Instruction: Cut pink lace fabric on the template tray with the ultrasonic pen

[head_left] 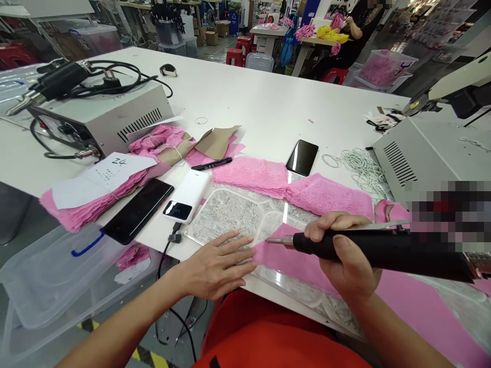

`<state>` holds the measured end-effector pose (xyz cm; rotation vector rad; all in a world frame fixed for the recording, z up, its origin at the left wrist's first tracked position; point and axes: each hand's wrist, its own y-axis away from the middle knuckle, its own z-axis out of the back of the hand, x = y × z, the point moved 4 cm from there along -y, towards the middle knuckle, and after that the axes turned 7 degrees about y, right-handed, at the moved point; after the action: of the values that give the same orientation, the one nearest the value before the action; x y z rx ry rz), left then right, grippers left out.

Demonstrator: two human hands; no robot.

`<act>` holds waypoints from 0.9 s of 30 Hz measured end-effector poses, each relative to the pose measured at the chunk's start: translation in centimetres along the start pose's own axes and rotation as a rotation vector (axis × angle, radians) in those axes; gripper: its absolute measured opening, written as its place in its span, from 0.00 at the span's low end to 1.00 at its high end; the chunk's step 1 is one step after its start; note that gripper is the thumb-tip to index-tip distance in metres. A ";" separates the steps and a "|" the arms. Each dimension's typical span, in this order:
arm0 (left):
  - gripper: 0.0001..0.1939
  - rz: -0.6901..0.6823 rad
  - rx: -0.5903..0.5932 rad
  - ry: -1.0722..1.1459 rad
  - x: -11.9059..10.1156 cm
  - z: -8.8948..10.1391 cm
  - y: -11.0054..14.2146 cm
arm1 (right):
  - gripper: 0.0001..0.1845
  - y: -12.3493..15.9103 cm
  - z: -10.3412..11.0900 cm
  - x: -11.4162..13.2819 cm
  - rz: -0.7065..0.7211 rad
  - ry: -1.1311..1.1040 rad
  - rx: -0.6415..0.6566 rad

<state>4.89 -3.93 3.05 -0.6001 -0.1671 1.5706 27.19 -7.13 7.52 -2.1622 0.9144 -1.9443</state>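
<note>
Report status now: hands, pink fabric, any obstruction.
Right hand gripping black handheld tool. Left hand spread at edge of pink fabric. Metal tip over fabric, contact unclear. No obstruction visible there.

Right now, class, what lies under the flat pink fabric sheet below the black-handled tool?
A glossy, grey-patterned mat shows around the flat pink fabric sheet and seems to continue beneath it; anything else directly underneath is covered and cannot be seen.

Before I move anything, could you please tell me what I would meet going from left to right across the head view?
White paper marked Z4, white power bank, left hand, metal tip of the black handheld tool, right hand, grey vented box at the right.
</note>
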 end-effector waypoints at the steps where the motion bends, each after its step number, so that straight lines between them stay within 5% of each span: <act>1: 0.16 -0.004 -0.017 0.004 -0.1 0.1 0.1 | 0.04 0.0 0.0 0.0 0.000 0.004 -0.007; 27: 0.16 0.038 0.000 0.015 -0.4 -0.3 0.5 | 0.06 1.1 -1.4 -0.3 -0.045 -0.027 0.015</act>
<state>4.59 -4.46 2.73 -0.6181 -0.1456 1.6024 25.42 -7.46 7.00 -2.2141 0.8520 -1.9299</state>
